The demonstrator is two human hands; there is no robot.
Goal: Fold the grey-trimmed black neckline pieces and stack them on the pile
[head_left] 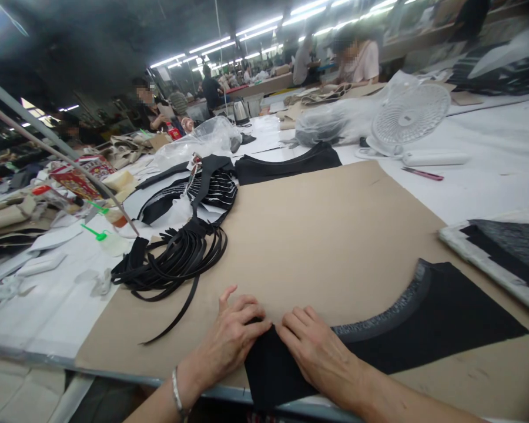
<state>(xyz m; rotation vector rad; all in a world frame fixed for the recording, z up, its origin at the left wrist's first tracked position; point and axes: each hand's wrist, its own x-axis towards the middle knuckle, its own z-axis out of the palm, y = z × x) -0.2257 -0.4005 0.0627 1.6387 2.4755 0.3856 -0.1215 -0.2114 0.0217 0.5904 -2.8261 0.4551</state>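
A curved black fabric piece [427, 320] with a grey textured band along its inner edge lies on brown pattern paper [335, 235] at the table's near edge. My left hand [231, 341] rests on the fabric's near-left corner, fingers curled and pressing on its edge. My right hand [315, 346] lies flat on the same corner, fingers stretched toward the left hand. A silver bracelet circles my left wrist.
A bundle of black strips [176, 261] lies left of the paper. Striped and black fabric pieces [203, 188] sit behind it. A white table fan [408, 114], a red pen [423, 174], plastic bags and a green-capped glue bottle [108, 238] are farther off. Other people work at the far tables.
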